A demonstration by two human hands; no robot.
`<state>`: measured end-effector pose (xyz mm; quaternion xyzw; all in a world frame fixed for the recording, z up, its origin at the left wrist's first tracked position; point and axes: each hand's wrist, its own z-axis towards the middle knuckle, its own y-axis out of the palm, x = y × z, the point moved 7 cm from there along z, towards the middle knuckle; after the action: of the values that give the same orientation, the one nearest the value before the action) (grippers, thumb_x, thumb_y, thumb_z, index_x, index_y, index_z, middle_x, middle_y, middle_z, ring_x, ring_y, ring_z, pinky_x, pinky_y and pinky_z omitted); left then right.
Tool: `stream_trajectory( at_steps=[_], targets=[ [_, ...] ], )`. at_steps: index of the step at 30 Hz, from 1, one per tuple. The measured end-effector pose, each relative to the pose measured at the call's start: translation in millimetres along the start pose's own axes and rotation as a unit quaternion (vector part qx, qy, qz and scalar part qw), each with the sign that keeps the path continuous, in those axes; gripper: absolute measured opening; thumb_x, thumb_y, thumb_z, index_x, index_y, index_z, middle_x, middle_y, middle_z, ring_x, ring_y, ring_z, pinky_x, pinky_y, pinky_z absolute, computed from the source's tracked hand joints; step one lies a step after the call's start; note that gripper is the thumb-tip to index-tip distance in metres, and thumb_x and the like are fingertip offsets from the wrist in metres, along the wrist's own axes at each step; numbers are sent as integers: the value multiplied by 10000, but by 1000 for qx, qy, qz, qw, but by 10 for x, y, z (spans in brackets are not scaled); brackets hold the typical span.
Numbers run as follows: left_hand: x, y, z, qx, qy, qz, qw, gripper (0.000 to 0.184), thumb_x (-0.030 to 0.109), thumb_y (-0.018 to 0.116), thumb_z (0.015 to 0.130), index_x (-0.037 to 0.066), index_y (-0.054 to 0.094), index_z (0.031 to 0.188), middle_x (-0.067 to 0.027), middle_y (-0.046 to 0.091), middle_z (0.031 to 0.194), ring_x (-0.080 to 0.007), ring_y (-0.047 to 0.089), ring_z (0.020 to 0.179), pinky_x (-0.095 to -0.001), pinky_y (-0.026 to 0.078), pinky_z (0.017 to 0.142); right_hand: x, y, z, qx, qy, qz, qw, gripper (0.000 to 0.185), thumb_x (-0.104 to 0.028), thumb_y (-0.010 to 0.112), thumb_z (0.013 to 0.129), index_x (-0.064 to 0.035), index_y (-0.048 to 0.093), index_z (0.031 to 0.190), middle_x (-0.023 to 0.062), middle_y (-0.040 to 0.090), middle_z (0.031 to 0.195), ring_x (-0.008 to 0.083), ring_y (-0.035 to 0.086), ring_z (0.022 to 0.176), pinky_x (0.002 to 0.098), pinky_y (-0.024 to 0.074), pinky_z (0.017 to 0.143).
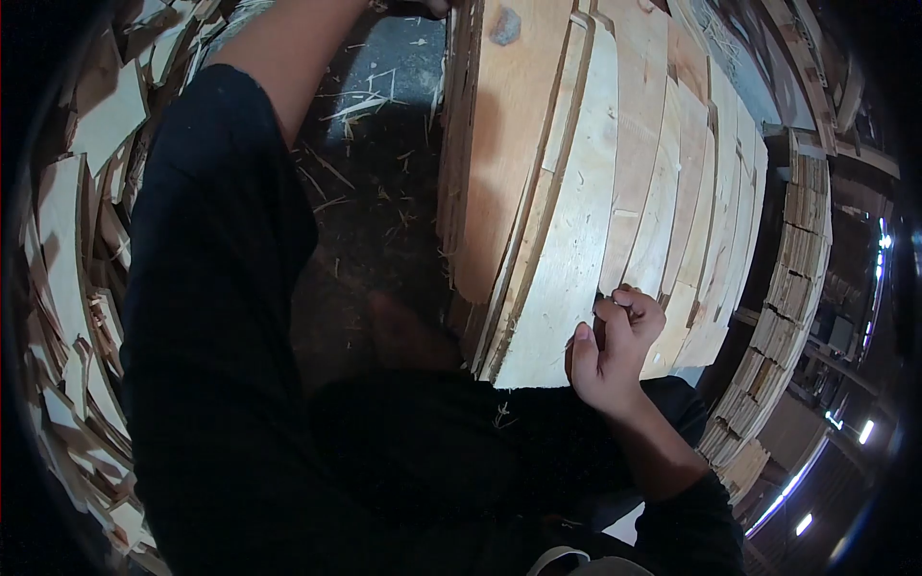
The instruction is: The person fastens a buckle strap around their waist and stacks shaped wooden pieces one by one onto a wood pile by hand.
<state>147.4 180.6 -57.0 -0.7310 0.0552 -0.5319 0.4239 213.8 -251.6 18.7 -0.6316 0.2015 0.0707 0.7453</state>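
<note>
A layer of pale veneer strips (653, 192) lies side by side on a stack in front of me. My right hand (619, 350) rests at the near end of the strips with its fingers curled in. Its thumb is beside the edge of a wide pale strip (562, 269); whatever the fingertips hold is hidden. Left of that strip lies a browner wood sheet (509, 154), above other layered sheets. At the top edge of the view, my left hand (413, 8) is by the far end of the stack, mostly cut off, its fingers hidden.
Loose wood offcuts (62, 250) are heaped along the left side. The dark floor (360, 182) between carries thin splinters (365, 101). On the right runs a row of bundled wood pieces (788, 278). Light enters through gaps in the wall at the far right.
</note>
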Motion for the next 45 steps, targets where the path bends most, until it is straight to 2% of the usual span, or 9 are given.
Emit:
stream_trajectory(
  at_steps=[5,8,13,16,18,20,24,34,45],
  targets=[
    [111,7,-210,-162,-122,-108,973,734,90,821,563,51,549,1244,-171,653,1116,-285,615,1019,-371,500,883,3,-9,-8,-4,1,0,1000,216,-77,627,764,19,593,954,192,389,1128,331,398,1046,410,380,877],
    [-91,-18,-147,21,109,24,994,773,127,831,548,54,540,1260,-190,640,1152,-315,606,1059,-375,477,935,17,-13,7,1,1,-1,1000,205,-77,622,765,17,587,944,190,385,1126,325,413,1026,405,372,882],
    [-78,-92,-546,16,15,91,996,827,168,838,528,41,523,1281,-228,603,1207,-356,555,1154,-386,439,997,-17,-22,40,22,-7,15,1000,161,-48,593,779,-3,571,932,152,430,1048,279,453,995,379,377,858],
    [-59,-144,-860,84,6,82,993,708,132,758,627,-20,509,1272,-248,609,1166,-358,532,1183,-393,421,1009,-44,-86,414,10,58,264,963,184,-31,577,819,-6,558,1000,102,483,946,204,491,927,351,397,855],
    [-149,-118,-900,188,106,-85,973,605,143,669,735,-41,481,1280,-225,602,1166,-322,547,1150,-385,426,996,-278,-328,865,28,12,169,985,210,-86,583,882,14,560,1066,103,564,953,200,530,953,368,414,923],
    [-529,-9,-902,148,-4,-309,939,539,195,601,833,-26,475,1308,-191,598,1188,-272,533,1166,-363,423,993,-419,-404,1449,93,41,267,958,326,-210,601,908,30,570,1126,149,599,1095,243,569,1033,355,403,957],
    [-770,409,-571,198,47,-608,767,505,326,464,950,13,480,1346,-138,602,1230,-215,552,1160,-332,435,974,-273,148,2908,-23,188,588,786,486,-291,539,965,84,458,1263,233,520,1195,308,501,1195,383,357,1082],
    [-275,405,-491,146,85,-681,712,642,508,246,977,47,514,1335,-109,628,1216,-195,578,1139,-334,426,994,260,689,3597,-117,339,372,856,515,-364,584,924,42,491,1226,160,562,1063,290,574,960,406,466,939],
    [-92,247,-725,134,150,-685,700,772,633,126,986,68,505,1349,-97,621,1237,-185,581,1131,-346,420,1006,-26,1075,3529,-135,287,463,828,500,-384,488,966,-5,538,1289,133,625,1228,269,622,1077,399,483,951]
  ],
)
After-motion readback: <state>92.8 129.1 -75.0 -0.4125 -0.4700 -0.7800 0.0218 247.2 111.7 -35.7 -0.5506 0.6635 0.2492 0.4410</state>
